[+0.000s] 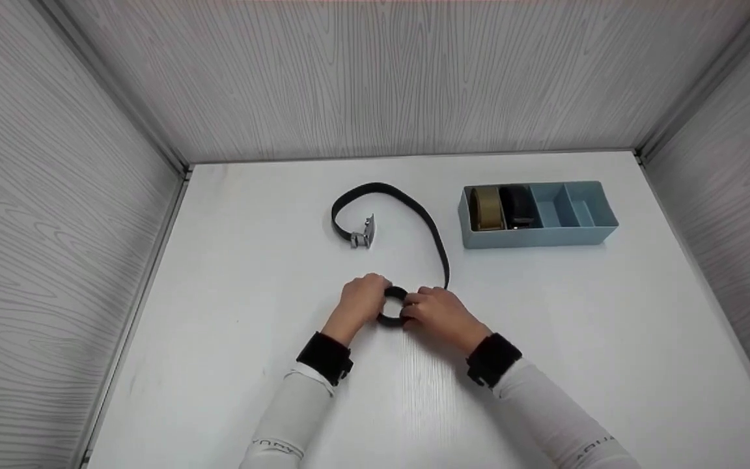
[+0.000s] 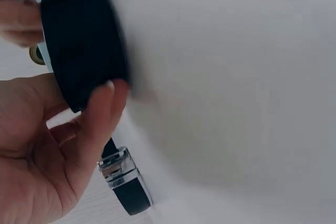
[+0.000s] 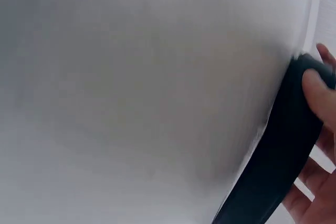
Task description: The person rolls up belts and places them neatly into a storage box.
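Observation:
A black belt (image 1: 427, 218) stands on its edge on the white table, curving round to a silver buckle (image 1: 363, 234) at its far end. Its near end forms a round coil (image 1: 393, 322) between both hands. My left hand (image 1: 362, 298) holds the coil's left side; in the left wrist view its thumb and fingers (image 2: 100, 108) pinch the strap's edge. On the opposite side my right hand (image 1: 443, 314) grips the coil where the loose strap leaves it. The right wrist view shows the right thumb (image 3: 319, 95) pressed on the black strap (image 3: 273, 161).
At the back right stands a blue-grey divided box (image 1: 541, 238). One compartment holds a tan rolled belt (image 1: 491, 208), the adjoining one a black rolled belt (image 1: 518, 205). Grey wood-grain panels (image 1: 375, 78) enclose the table at the back and sides.

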The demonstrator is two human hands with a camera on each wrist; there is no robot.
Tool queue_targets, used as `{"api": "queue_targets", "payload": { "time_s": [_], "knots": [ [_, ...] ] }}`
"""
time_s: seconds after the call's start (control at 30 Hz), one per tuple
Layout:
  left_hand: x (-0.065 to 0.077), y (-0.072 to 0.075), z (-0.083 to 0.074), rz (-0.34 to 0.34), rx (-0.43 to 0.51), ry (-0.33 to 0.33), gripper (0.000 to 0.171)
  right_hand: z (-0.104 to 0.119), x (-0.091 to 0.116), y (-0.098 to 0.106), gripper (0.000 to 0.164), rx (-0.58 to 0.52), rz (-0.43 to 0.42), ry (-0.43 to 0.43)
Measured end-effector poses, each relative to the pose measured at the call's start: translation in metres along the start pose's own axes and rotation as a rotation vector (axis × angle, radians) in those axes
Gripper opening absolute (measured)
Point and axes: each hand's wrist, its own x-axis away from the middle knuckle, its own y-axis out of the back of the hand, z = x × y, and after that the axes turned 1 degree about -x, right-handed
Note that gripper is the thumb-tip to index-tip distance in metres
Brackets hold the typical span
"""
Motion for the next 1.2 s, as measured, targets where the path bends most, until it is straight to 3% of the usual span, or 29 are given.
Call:
{"api": "queue_targets", "payload": {
  "time_s": [0.13, 0.23, 0.37, 0.47, 0.53, 0.73, 0.93, 1.07, 1.2],
  "knots": [
    [-0.002, 0.0, 0.005, -0.008, -0.04, -0.062, 0.023, -0.001, 0.0, 0.002, 0.01, -0.047, 0.023, 0.014],
    [-0.001, -0.003, 0.006, -0.042, -0.022, -0.088, 0.021, 0.001, -0.001, 0.0, 0.008, -0.037, -0.008, 0.028],
    [0.002, -0.006, 0.006, -0.103, 0.029, -0.015, 0.008, 0.008, -0.003, -0.005, 0.01, 0.055, -0.088, 0.028],
    [0.005, -0.007, 0.005, -0.122, 0.046, 0.057, 0.006, 0.014, -0.006, -0.009, 0.011, 0.137, -0.129, 0.011],
    [0.006, -0.007, 0.003, -0.123, 0.029, 0.068, 0.006, 0.018, -0.007, -0.012, 0.01, 0.168, -0.135, 0.001],
    [0.005, -0.007, 0.0, -0.146, -0.053, 0.054, 0.007, 0.016, -0.007, -0.008, 0.003, 0.12, -0.052, 0.038],
    [0.001, -0.006, 0.001, -0.16, -0.08, 0.022, 0.009, 0.0, -0.005, 0.006, 0.015, 0.012, 0.024, 0.091],
    [0.0, -0.007, 0.004, -0.156, -0.09, -0.011, 0.01, -0.006, -0.005, 0.008, 0.013, -0.034, 0.034, 0.116],
    [-0.001, -0.009, 0.004, -0.171, -0.098, -0.041, 0.013, -0.005, -0.007, 0.007, 0.012, -0.012, 0.026, 0.134]
  ]
}}
